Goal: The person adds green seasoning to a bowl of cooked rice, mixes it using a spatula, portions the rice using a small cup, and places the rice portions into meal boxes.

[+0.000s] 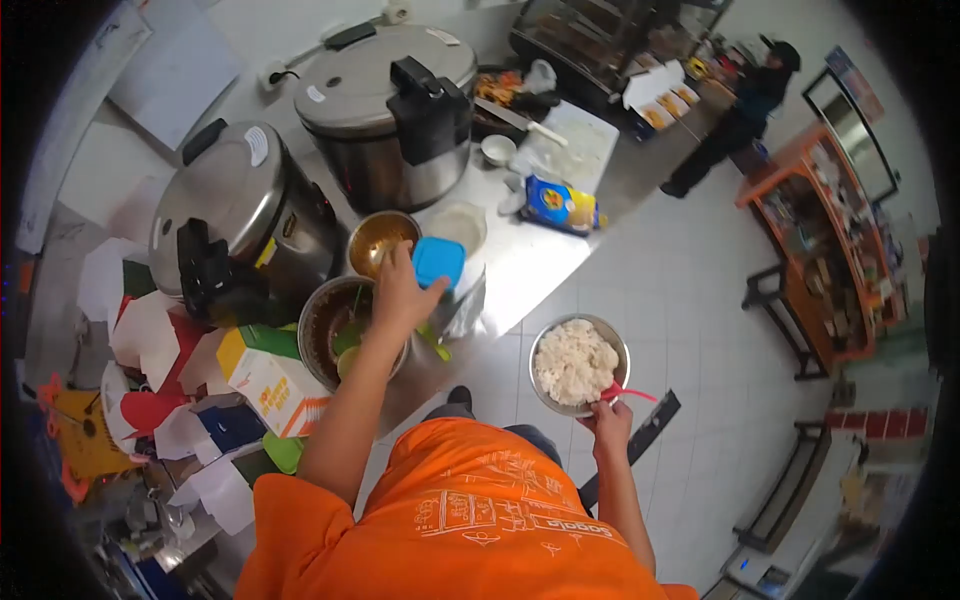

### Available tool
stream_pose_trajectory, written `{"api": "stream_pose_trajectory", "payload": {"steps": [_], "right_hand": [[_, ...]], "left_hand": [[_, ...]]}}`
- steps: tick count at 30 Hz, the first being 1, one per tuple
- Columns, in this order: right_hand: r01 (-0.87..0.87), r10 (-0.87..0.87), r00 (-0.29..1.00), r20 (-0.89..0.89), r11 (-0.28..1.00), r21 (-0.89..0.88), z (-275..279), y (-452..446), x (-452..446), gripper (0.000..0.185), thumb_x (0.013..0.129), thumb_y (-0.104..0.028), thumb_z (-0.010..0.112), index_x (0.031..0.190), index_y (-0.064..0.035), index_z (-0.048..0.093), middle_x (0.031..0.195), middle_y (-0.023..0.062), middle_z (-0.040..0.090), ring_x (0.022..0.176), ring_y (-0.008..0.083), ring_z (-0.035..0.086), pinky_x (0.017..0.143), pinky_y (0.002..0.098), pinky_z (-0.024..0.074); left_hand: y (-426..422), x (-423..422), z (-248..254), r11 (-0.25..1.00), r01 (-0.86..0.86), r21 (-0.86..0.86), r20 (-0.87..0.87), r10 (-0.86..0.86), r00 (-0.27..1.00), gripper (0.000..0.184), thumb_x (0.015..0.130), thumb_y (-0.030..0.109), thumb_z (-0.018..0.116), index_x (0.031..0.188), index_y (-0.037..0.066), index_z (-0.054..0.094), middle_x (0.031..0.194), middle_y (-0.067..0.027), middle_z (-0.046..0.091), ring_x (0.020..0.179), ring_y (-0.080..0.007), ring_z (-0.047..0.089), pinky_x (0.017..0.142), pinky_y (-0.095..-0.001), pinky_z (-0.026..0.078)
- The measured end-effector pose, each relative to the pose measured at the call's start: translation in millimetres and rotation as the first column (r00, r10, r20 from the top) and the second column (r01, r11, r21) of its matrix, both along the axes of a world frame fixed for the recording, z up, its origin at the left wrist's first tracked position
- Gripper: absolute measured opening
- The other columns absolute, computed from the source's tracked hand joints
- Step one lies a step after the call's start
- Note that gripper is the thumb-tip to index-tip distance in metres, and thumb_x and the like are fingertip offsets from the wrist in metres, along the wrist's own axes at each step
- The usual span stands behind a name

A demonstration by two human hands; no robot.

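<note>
My left hand [402, 292] reaches over the counter, its thumb and fingers closed around the near and left edges of a blue lid [439, 262]. What lies under the lid is mostly hidden. Beside that hand are a metal bowl [381, 238] with brownish residue and a larger metal pot [322, 330] holding green-handled utensils and dark sauce. Away from the counter, my right hand [609, 423] grips the rim of a metal bowl [538, 392] full of cooked rice [572, 362]. A red utensil handle [632, 391] sticks out over the rim by my fingers.
Two large rice cookers [385, 160] stand behind the bowls. Along the counter lie a blue and yellow packet [562, 206], a white cutting board [585, 140] and a knife [515, 118]. Folded cartons [270, 380] crowd the left. Another person [745, 115] stands far right, near an orange shelf [810, 240].
</note>
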State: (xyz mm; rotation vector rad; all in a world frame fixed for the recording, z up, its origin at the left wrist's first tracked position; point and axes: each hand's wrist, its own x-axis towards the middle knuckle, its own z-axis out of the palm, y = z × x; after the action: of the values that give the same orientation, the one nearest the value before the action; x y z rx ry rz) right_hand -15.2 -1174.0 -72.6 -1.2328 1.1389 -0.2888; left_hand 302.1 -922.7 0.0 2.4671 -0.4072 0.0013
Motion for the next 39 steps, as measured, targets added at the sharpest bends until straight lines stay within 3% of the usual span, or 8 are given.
{"api": "stream_pose_trajectory", "payload": {"steps": [5,11,19,24,27,30,34,39], "right_hand": [[-0.343,0.343,0.939,0.021,0.939,0.0,-36,-81,148,0.016,0.083,-0.001,0.056,0.095,0.0069,0.062,0.088,0.0133,0.066,0.073,0.0231,0.069,0.065,0.0367,0.0632],[-0.768,0.768,0.637,-0.067,0.64,0.03,-83,-153,278,0.017,0.083,-0.004,0.059,0.095,0.0078,0.065,0.085,0.013,0.067,0.069,0.0214,0.068,0.061,0.0345,0.0622],[-0.944,0.94,0.327,-0.099,0.321,-0.069,-121,-199,343,0.012,0.08,-0.008,0.065,0.082,0.0032,0.064,0.07,0.007,0.064,0.06,0.016,0.063,0.055,0.0306,0.052],[-0.929,0.932,0.346,0.11,0.323,0.182,-98,-205,358,0.013,0.079,-0.012,0.069,0.078,0.0008,0.064,0.064,0.0043,0.061,0.058,0.0125,0.058,0.055,0.0291,0.0463],[-0.98,0.979,0.199,0.044,0.2,-0.018,-100,-209,368,0.022,0.08,-0.017,0.072,0.075,0.0018,0.061,0.064,0.0132,0.061,0.056,0.0211,0.063,0.054,0.0369,0.0486],[-0.981,0.985,0.167,0.043,0.17,-0.095,-121,-211,367,0.015,0.079,-0.013,0.071,0.076,-0.0005,0.063,0.061,0.0033,0.058,0.056,0.0127,0.053,0.054,0.0317,0.044],[-0.99,0.992,0.125,0.03,0.127,-0.058,-104,-218,379,0.02,0.078,-0.014,0.072,0.07,-0.0002,0.059,0.059,0.0047,0.056,0.057,0.0134,0.053,0.054,0.0318,0.0428],[-0.984,0.993,0.115,0.006,0.115,-0.136,-99,-216,385,0.023,0.079,-0.015,0.073,0.069,-0.0006,0.058,0.06,0.0108,0.058,0.056,0.0203,0.057,0.056,0.036,0.0451]], "left_hand": [[-53,30,5,0.929,-0.196,0.315,-0.205,0.268,0.941,0.1,0.068,0.041,0.084,0.143,0.003,0.032,0.142,-0.0232,0.039,0.13,-0.042,0.042,0.101,-0.0583,0.041],[-86,34,-16,0.89,-0.195,0.411,-0.191,0.294,0.937,0.104,0.058,0.03,0.091,0.144,0.008,0.036,0.137,-0.0279,0.042,0.127,-0.048,0.043,0.1,-0.054,0.045],[-112,53,2,0.835,-0.152,0.528,-0.326,0.365,0.872,0.106,0.051,0.015,0.087,0.145,0.01,0.036,0.132,-0.0299,0.048,0.118,-0.0453,0.054,0.099,-0.0481,0.048],[-105,71,12,0.838,-0.143,0.527,-0.461,0.423,0.78,0.104,0.053,0.018,0.086,0.145,0.011,0.037,0.126,-0.0268,0.055,0.115,-0.0441,0.056,0.098,-0.0459,0.048],[-101,87,36,0.893,-0.078,0.444,-0.66,0.385,0.645,0.103,0.056,0.024,0.085,0.146,0.012,0.036,0.13,-0.0225,0.055,0.117,-0.0385,0.056,0.101,-0.0415,0.045],[-77,89,41,0.916,-0.151,0.372,-0.7,0.383,0.603,0.103,0.056,0.025,0.085,0.146,0.012,0.037,0.13,-0.0192,0.055,0.119,-0.0345,0.055,0.102,-0.0396,0.044],[-114,116,68,0.928,-0.257,0.271,-0.633,0.373,0.679,0.1,0.058,0.027,0.085,0.145,0.01,0.039,0.13,-0.0177,0.055,0.119,-0.0313,0.055,0.104,-0.0385,0.042],[-173,126,19,0.873,-0.17,0.458,-0.349,0.353,0.868,0.092,0.069,0.025,0.083,0.148,0.012,0.038,0.138,-0.0214,0.052,0.126,-0.0367,0.052,0.106,-0.045,0.041]]}}
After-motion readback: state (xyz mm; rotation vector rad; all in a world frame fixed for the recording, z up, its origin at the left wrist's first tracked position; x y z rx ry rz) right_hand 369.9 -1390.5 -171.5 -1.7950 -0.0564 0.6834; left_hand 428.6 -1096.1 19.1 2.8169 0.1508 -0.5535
